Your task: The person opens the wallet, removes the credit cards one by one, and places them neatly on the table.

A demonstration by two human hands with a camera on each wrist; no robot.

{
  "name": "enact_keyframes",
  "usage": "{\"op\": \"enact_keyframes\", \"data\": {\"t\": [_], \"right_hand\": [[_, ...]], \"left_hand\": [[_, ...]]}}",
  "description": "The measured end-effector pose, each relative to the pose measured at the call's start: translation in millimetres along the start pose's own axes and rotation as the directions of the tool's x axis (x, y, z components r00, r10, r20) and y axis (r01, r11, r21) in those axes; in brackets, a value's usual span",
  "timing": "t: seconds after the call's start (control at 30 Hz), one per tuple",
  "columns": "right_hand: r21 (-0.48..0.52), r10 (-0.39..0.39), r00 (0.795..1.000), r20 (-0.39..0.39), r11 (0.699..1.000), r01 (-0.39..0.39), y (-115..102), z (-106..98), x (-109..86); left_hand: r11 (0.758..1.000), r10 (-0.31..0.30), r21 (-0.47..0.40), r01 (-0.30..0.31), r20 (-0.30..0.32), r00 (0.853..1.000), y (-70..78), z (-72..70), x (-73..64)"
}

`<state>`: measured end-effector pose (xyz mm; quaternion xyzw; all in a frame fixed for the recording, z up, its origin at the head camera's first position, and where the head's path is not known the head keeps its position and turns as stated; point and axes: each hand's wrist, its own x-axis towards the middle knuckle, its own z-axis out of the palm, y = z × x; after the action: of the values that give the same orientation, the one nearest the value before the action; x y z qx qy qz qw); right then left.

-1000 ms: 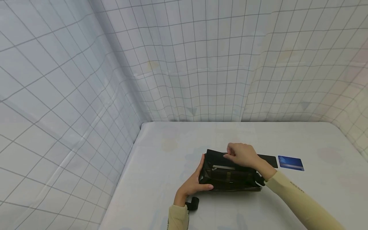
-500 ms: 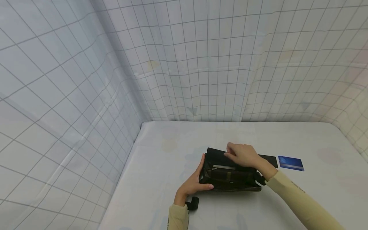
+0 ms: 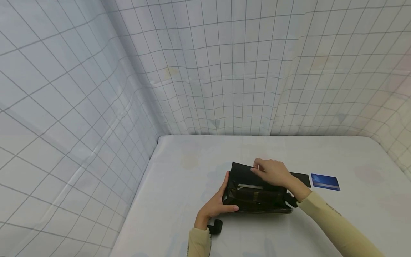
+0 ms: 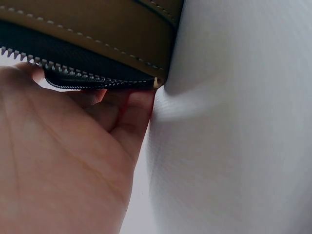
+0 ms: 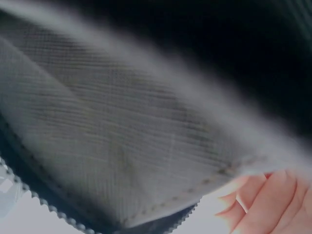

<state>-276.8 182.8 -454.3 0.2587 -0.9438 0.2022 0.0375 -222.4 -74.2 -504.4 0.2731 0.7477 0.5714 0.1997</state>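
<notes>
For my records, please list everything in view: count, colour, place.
Table: 1, white, in front of the person
Cloth walls: 3, white with dark grid, around the table
Zipped wallet: 1, dark brown, mid-table
Panel: 1, black, wallet's far side
Flat piece: 1, black, right of wallet
Card: 1, blue, right of flat piece
Wrist devices: 2, black, one per arm
Sleeves: 2, pale yellow, one per arm
Left hand: 1, bare, gripping wallet's left end
Right hand: 1, bare, at panel's top edge
</notes>
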Motion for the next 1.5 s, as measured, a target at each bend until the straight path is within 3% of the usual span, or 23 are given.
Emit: {"op": "enact_keyframes", "data": {"t": [0.37,0.77,1.13,1.5], "right_hand": [[0.111,0.058,0.998,-0.033,0.992,-0.054,7.5,-1.1,-1.4],[0.288,0.15,0.98,-0.129,0.952,-0.108,12.3,-10.1,-8.4],[0.3,0.184,0.952,-0.243,0.948,-0.106,17.6,-25.2,-21.0],[0.338,0.189,0.927,-0.323,0.938,-0.074,36.9,-41.1,-35.0]], "left_hand": [[1.0,0.009,0.015,-0.009,0.009,1.0,-0.5,-0.2,0.0],[1.0,-0.004,0.031,0.004,0.002,1.0,0.1,-0.4,-0.8],[1.0,-0.012,0.012,0.012,0.0,1.0,0.2,0.1,-0.6],[1.0,-0.012,0.014,0.012,0.006,1.0,-1.5,-0.4,-1.1]]}}
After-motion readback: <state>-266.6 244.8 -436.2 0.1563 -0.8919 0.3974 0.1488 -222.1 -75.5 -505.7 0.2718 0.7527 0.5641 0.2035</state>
